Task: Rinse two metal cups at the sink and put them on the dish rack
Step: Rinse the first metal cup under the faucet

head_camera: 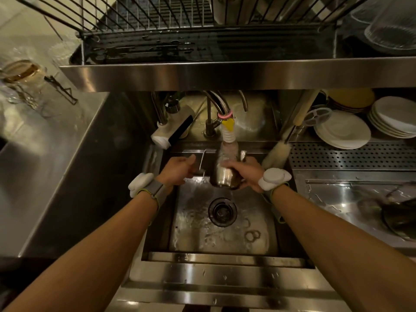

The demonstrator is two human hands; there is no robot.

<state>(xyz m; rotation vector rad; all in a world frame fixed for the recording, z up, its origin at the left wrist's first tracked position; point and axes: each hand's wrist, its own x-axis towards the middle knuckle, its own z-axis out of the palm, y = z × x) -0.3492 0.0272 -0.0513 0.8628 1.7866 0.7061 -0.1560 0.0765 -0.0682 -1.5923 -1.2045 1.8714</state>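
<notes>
A metal cup (225,176) is tilted under the white ribbed faucet spout (228,135), and water runs over it into the sink (225,235). My right hand (247,172) is wrapped around the cup from the right. My left hand (180,170) is just left of the cup, its fingers curled on a thin metal strip (202,162); I cannot tell whether that strip is a handle or a lever. A shiny metal piece (243,155) shows behind my right hand, too hidden to identify. The wire dish rack (146,25) sits on the shelf above the sink.
The steel shelf edge (225,74) overhangs the faucet. A bottle brush (278,152) leans at the sink's back right. Stacked white plates (342,131) stand at right above a perforated tray (351,156). Glassware (391,30) occupies the rack's right end. A glass jar (22,73) stands at left.
</notes>
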